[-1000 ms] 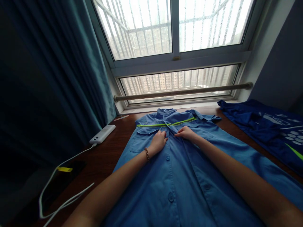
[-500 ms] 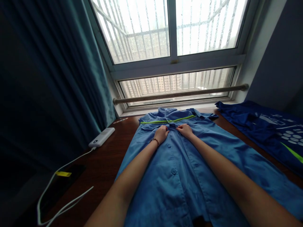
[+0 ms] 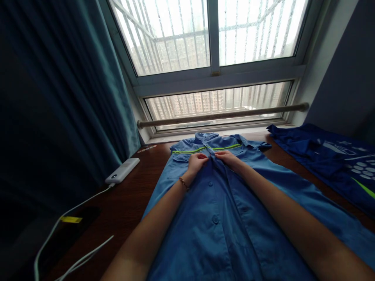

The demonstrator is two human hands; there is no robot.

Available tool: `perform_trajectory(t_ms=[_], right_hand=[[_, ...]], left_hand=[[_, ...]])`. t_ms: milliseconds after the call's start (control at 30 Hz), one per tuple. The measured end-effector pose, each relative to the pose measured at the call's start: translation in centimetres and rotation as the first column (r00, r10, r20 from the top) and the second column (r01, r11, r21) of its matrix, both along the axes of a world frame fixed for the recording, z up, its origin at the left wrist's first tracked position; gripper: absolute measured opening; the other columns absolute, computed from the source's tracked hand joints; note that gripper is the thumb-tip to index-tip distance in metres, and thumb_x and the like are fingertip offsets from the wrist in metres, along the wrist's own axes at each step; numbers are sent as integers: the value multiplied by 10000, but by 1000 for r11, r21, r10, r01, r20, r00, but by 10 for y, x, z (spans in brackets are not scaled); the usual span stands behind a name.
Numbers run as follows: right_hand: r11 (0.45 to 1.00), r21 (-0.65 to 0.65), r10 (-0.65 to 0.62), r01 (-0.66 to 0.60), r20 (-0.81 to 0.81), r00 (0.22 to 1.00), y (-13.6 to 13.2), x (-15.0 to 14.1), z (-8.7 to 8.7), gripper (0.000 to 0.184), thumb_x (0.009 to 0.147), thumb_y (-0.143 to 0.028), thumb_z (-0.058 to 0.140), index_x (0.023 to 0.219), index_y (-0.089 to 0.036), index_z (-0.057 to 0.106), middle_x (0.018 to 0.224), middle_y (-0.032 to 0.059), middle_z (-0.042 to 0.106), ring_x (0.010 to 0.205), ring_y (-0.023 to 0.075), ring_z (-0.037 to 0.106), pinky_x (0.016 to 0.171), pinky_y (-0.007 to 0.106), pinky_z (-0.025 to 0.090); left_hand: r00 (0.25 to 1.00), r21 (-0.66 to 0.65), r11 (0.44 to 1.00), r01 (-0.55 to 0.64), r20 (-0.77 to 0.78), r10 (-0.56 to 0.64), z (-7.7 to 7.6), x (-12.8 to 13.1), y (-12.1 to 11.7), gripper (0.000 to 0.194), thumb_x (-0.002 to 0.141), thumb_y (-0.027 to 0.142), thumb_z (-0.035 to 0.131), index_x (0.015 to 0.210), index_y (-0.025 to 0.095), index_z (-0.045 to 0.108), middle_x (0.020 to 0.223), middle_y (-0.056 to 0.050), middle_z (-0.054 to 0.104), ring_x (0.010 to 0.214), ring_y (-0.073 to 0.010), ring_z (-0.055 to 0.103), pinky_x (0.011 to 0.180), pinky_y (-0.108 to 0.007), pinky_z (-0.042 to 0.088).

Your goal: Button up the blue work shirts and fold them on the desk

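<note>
my left hand [image 3: 197, 162] and right hand [image 3: 227, 158] pinching the front placket of a blue button-up shirt [image 3: 190, 230], just below its yellow-green stripe

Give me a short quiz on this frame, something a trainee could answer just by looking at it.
1. True or false: the bracelet is on the person's left wrist.
2. What are the left hand and the right hand working at?
A) the curtain
B) the front of the light-blue shirt
C) the white cable
3. Fill the gap: the dark blue printed cloth lies to the ____ of the shirt, as the wearer of the camera sees it.

Key: 1 true; 2 B; 3 right
</note>
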State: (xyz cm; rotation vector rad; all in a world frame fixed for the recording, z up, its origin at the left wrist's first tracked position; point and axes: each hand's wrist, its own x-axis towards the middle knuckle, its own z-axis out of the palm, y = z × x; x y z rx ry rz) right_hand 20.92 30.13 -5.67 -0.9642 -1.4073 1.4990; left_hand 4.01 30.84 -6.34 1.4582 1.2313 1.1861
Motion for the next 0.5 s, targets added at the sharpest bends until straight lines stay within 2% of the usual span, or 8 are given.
perform_trajectory(t_ms=[67, 167, 233, 367, 433, 500], right_hand=[[999, -9, 36, -36, -8, 999, -3, -5, 1, 212, 763, -237, 546, 906, -137, 665, 779, 55, 675, 655, 129, 606, 651, 237, 481], [994, 101, 17, -34, 160, 987, -4, -14, -6, 244, 800, -256, 488, 925, -149, 668, 786, 43, 676, 689, 136, 606, 633, 227, 471], [985, 170, -27, -16, 246, 969, -1, -19, -14, 237, 783, -241, 492, 888, -152, 684, 753, 30, 674, 679, 145, 598, 611, 227, 462], [957, 286, -146, 55, 307, 941, 8, -21, -28, 183, 711, -191, 530, 753, -167, 706, 747, 10, 666, 697, 149, 575, 618, 213, 430], [937, 336, -207, 92, 324, 923, 12, -19, -33, 194, 722, -237, 526, 694, -157, 700, 724, 14, 655, 678, 143, 567, 601, 202, 415], [924, 361, -256, 126, 338, 906, 14, -17, -37, 293, 756, -326, 490, 640, -137, 682, 611, 17, 622, 577, 132, 547, 536, 201, 395]], left_hand=[[993, -120, 992, 47, 117, -33, -2, 2, -2, 183, 582, 225, 715, 689, 124, 606, 568, -39, 615, 518, -158, 578, 511, -259, 454], [985, -169, 984, 54, 172, -25, -10, 4, -4, 187, 590, 198, 715, 698, 119, 584, 562, -50, 625, 523, -165, 598, 521, -269, 479], [978, -183, 982, 43, 207, -4, -17, 5, -3, 183, 582, 167, 722, 671, 116, 570, 544, -40, 618, 513, -149, 595, 541, -262, 488], [968, -177, 984, 39, 251, 7, -26, 8, 1, 201, 535, 123, 753, 626, 96, 577, 543, -26, 610, 495, -114, 577, 560, -231, 487], [964, -176, 983, 56, 264, -8, -25, 9, 1, 211, 508, 109, 768, 605, 83, 583, 545, -32, 608, 494, -111, 571, 548, -219, 479], [960, -180, 981, 77, 279, -24, -22, 9, -1, 216, 496, 101, 775, 586, 73, 580, 542, -42, 605, 490, -114, 570, 533, -216, 475]])
